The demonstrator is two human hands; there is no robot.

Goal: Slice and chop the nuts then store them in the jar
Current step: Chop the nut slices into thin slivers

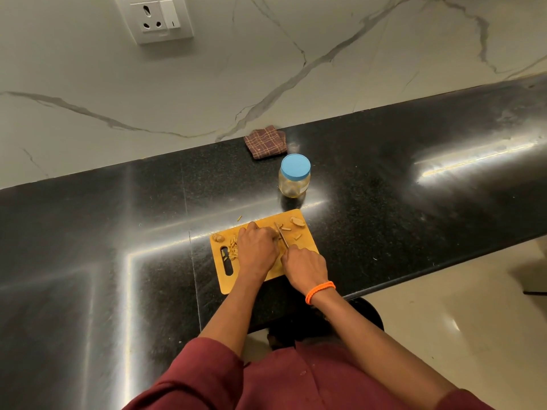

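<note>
Mid-chop. Cutting board (307, 247) sits at the near edge of the black worktop (414, 187), handle slot toward the left.

Right hand (306, 266) is clenched around the knife handle; the blade (281, 235) runs away from the person toward the board's far edge, edge down on the wood. Left hand (258, 247) lies knuckles-up just left of the blade, fingers curled down over whatever nut is being cut. That nut is hidden under the hand, so whether it's pinched or just pressed flat, cannot tell.

Nut locations:
- sliced pile (233, 247) near the board's left end, beside the slot
- loose pieces (297, 221) at the far right corner of the board
- one sliver (239, 217) off the board, on the worktop past its far edge

Jar (294, 176) stands beyond the board's far right corner, blue lid on, looks near empty. Storing hasn't started.

To do this step well, my read:
- keep left fingertips tucked back, knuckles guiding the blade's flat
- rock from the tip, don't lift the blade high; nuts skid and fly, as that stray sliver suggests
- keep cut pieces swept left, uncut ones right
- the board overhangs nothing but sits close to the edge; press straight down, not toward the body

Folded checked cloth (265, 142) lies at the worktop's back edge by the wall.
</note>
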